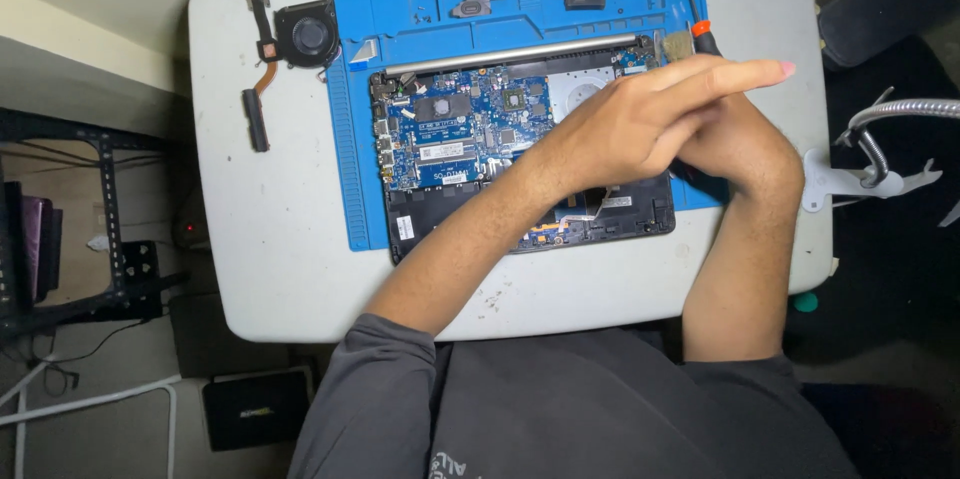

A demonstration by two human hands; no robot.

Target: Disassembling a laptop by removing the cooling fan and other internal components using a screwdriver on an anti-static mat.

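On my table (280, 239), I see a cooling fan with its copper pipe (290, 44) lying far left, just off the blue mat (520, 4). Two small black parts (530, 2) sit on the mat's far side. A bendy lamp arm (880, 129) is clamped right.

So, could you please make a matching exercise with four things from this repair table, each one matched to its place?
Things:
1. cooling fan with heat pipe
2. opened laptop base
3. screwdriver with orange collar
4. left hand

Places:
A. on the blue mat, its circuit board showing
B. on the white table, left of the mat
C. laid across the right hand, over the laptop's right side
D. at the mat's upper right edge

Pairs: 1-B, 2-A, 3-D, 4-C
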